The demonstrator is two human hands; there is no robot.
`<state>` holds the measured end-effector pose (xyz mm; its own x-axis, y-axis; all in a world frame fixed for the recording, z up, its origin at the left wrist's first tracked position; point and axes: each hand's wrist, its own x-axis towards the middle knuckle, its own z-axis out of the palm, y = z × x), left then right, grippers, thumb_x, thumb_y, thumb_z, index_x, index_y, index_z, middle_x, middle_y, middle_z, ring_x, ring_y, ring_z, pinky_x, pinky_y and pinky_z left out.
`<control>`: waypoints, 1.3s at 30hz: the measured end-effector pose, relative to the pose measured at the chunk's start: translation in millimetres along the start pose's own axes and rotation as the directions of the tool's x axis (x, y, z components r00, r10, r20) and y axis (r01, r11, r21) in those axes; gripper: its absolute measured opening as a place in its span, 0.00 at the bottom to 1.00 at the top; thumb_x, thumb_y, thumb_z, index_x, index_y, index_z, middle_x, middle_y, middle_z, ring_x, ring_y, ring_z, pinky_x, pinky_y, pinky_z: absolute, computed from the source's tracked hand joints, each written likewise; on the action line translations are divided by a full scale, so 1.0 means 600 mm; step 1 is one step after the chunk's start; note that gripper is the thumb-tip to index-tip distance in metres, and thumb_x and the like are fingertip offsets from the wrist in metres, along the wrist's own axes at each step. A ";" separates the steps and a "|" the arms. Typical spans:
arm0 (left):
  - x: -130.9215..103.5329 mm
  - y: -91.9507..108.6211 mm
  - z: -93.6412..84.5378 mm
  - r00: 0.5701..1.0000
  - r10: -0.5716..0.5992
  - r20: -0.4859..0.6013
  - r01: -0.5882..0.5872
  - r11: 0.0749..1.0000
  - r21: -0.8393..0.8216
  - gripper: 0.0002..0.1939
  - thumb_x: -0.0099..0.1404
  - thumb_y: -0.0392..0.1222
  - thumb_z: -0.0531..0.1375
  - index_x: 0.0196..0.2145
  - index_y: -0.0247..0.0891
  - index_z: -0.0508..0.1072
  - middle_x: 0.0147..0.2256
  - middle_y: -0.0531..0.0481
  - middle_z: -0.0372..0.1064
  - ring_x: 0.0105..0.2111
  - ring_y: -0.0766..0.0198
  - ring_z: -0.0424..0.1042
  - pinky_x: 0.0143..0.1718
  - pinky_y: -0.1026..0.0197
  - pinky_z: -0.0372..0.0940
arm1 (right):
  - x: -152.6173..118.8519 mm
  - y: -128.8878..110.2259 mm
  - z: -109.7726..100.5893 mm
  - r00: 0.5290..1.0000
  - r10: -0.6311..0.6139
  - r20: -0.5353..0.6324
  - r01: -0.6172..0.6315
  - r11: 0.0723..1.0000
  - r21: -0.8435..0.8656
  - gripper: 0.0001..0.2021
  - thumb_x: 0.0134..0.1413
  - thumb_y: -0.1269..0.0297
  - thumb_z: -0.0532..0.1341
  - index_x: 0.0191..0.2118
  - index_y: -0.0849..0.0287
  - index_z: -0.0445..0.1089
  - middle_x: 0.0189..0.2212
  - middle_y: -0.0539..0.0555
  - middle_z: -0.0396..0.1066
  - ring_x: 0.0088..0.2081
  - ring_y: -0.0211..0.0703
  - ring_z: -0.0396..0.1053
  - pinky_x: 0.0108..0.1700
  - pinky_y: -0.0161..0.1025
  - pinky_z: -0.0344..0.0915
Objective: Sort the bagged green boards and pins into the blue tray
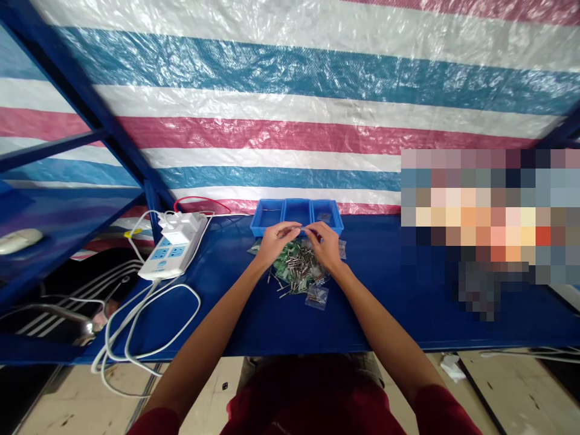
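Your left hand (275,243) and right hand (327,246) nearly meet, fingertips inward, between pins (299,266) and tray (296,211); you can't tell whether either grips anything.

The person wears a dark red top (312,399) with 2 short sleeves (441,411) of the same red; below it show greyish-beige trousers (372,367). Both forearms are uncovered.
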<state>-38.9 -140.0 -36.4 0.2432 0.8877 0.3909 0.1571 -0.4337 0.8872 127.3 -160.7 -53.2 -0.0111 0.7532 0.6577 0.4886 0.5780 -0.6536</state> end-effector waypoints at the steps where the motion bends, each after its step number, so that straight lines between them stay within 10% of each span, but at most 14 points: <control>1: 0.001 -0.001 -0.003 0.999 0.044 0.008 -0.044 0.997 0.067 0.17 0.60 0.52 0.63 0.38 0.36 0.78 0.35 0.46 0.72 0.32 0.63 0.70 0.35 0.60 0.66 | 0.000 0.000 -0.001 1.000 0.012 -0.006 -0.012 1.000 0.009 0.11 0.62 0.60 0.55 0.36 0.57 0.74 0.33 0.55 0.74 0.33 0.41 0.69 0.37 0.39 0.67; 14: 0.003 -0.004 -0.011 0.999 0.031 -0.035 -0.024 0.984 0.178 0.13 0.59 0.50 0.63 0.32 0.37 0.77 0.32 0.47 0.75 0.31 0.61 0.70 0.33 0.60 0.63 | -0.005 -0.002 -0.004 1.000 0.012 -0.007 -0.012 0.999 0.047 0.13 0.61 0.63 0.53 0.47 0.55 0.72 0.41 0.56 0.72 0.33 0.41 0.69 0.32 0.38 0.68; 39: 0.005 0.006 -0.008 0.981 -0.163 -0.103 0.153 0.983 -0.104 0.18 0.56 0.53 0.64 0.20 0.36 0.73 0.18 0.53 0.67 0.19 0.68 0.64 0.22 0.64 0.59 | -0.009 0.011 0.004 0.990 -0.081 0.118 0.086 0.996 -0.035 0.14 0.59 0.68 0.54 0.48 0.53 0.71 0.46 0.58 0.66 0.31 0.40 0.67 0.35 0.41 0.71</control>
<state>-42.0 -138.0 -31.0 0.1147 0.9577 0.2640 0.0919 -0.2748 0.9571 128.7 -160.3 -62.1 -0.1535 0.7357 0.6597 0.5160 0.6290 -0.5814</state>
